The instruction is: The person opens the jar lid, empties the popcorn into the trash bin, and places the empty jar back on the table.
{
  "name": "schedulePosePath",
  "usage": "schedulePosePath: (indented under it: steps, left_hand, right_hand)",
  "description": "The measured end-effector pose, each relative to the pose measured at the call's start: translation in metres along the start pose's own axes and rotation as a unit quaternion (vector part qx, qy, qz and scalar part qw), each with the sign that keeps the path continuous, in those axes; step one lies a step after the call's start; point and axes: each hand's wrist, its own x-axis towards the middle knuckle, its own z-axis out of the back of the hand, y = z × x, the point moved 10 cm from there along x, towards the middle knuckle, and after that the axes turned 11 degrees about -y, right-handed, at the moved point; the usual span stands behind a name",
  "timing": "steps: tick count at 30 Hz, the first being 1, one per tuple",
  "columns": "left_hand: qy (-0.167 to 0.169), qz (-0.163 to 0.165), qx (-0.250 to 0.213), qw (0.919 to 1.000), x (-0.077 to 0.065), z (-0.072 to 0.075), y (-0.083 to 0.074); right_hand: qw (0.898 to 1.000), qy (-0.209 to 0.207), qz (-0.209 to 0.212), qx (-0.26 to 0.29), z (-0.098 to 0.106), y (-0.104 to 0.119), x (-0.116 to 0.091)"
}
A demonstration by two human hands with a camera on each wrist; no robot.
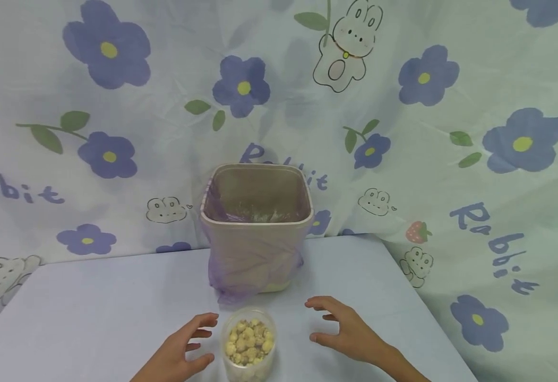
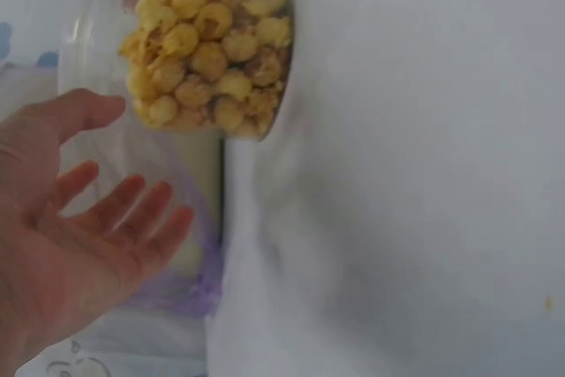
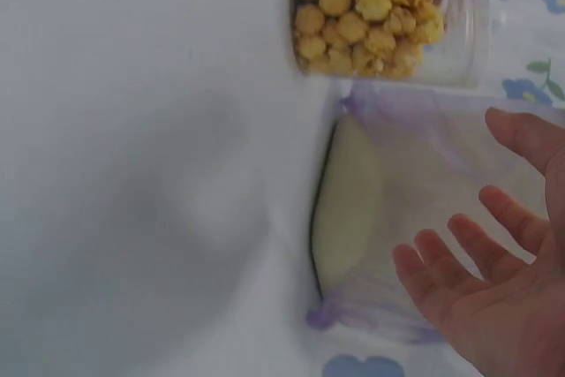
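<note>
A clear plastic jar [image 1: 248,342] of popcorn stands upright on the table near its front edge, uncovered at the top. Round yellow popcorn [image 2: 212,55] fills it part of the way up, with bare wall above. My left hand [image 1: 183,345] hovers just left of the jar, fingers spread and slightly bent, holding nothing. On the other side, farther from the jar, my right hand [image 1: 350,329] is held with its fingers loosely apart and its palm toward the jar. In the right wrist view the popcorn jar [image 3: 371,19] appears beyond the right hand's thumb.
Behind the jar stands a beige trash bin [image 1: 259,254] with a thin purple bag [image 1: 233,286] folded over its outside. A white table [image 1: 116,313] lies beneath, backed by a flowered rabbit-print cloth [image 1: 279,122]. A tiny yellowish crumb [image 2: 548,304] shows in the left wrist view.
</note>
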Motion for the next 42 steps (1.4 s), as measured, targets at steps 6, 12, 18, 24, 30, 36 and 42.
schedulePosePath:
  steps: [6, 12, 18, 24, 30, 36, 42]
  left_hand:
    - [0.037, 0.024, -0.054, 0.9976, -0.001, -0.023, 0.031]
    - [0.076, 0.074, -0.11, 0.9882, 0.002, -0.057, 0.105]
    - [0.083, 0.097, -0.172, 0.9767, 0.005, -0.068, 0.097]
    - [0.064, 0.081, -0.146, 0.9839, 0.004, -0.059, 0.042]
    - [0.052, 0.049, -0.12, 0.9901, 0.004, -0.055, 0.02]
    - [0.047, 0.046, -0.101, 0.9927, 0.006, -0.054, 0.014]
    - [0.048, 0.04, -0.085, 0.9944, 0.009, -0.056, 0.02]
  right_hand:
    - [0.994, 0.05, -0.048, 0.088, -0.033, -0.006, -0.001]
    - [0.974, 0.089, -0.114, 0.172, -0.061, -0.011, -0.003]
    - [0.963, 0.1, -0.138, 0.209, -0.078, -0.013, 0.0]
    - [0.965, 0.104, -0.134, 0.201, -0.089, -0.014, 0.003]
    - [0.968, 0.103, -0.125, 0.192, -0.095, -0.012, 0.003]
    - [0.971, 0.094, -0.116, 0.186, -0.093, -0.009, 0.005]
    - [0.972, 0.084, -0.12, 0.186, -0.089, -0.004, 0.007]
